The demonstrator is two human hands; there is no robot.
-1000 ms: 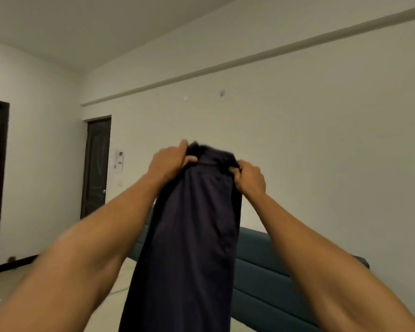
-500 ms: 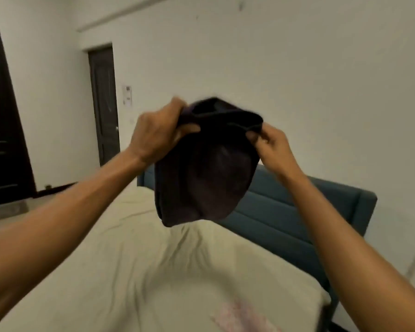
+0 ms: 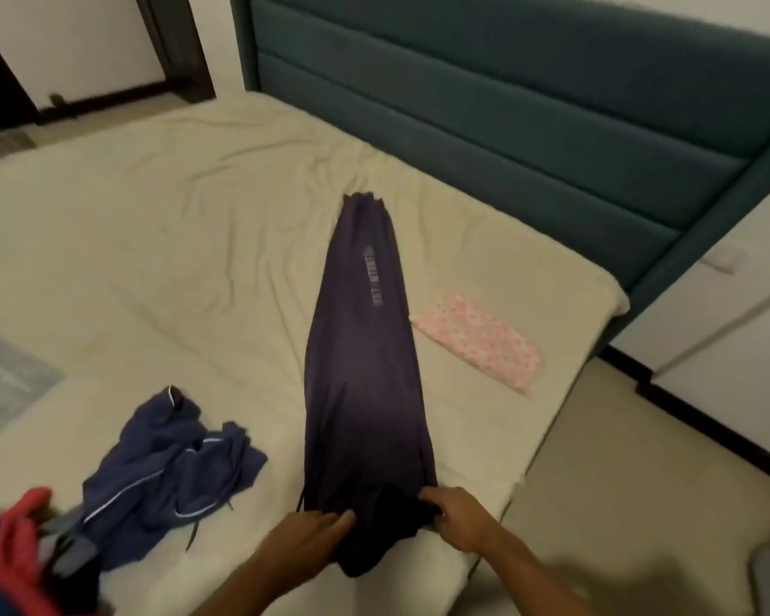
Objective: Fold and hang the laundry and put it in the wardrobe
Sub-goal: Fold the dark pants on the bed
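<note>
A pair of dark purple trousers (image 3: 365, 349) lies stretched lengthwise on the cream bed (image 3: 174, 242), legs together, with pale lettering down one leg and the cuffs toward the headboard. Both hands are at the waistband near the bed's front edge. My left hand (image 3: 305, 533) rests on the waistband's left side with its fingers fairly straight. On the right side, my right hand (image 3: 456, 515) pinches the bunched dark fabric.
A crumpled blue garment (image 3: 170, 477) with pale piping lies left of the trousers. Red and dark clothes (image 3: 19, 540) pile at the bottom left corner. A folded pink dotted cloth (image 3: 479, 344) sits right of the trousers. A teal padded headboard (image 3: 485, 95) stands behind; floor (image 3: 641, 473) and white furniture (image 3: 739, 322) on the right.
The trousers were held up in the air by both hands; they now lie flat along the bed. My view has dropped from the wall to the mattress.
</note>
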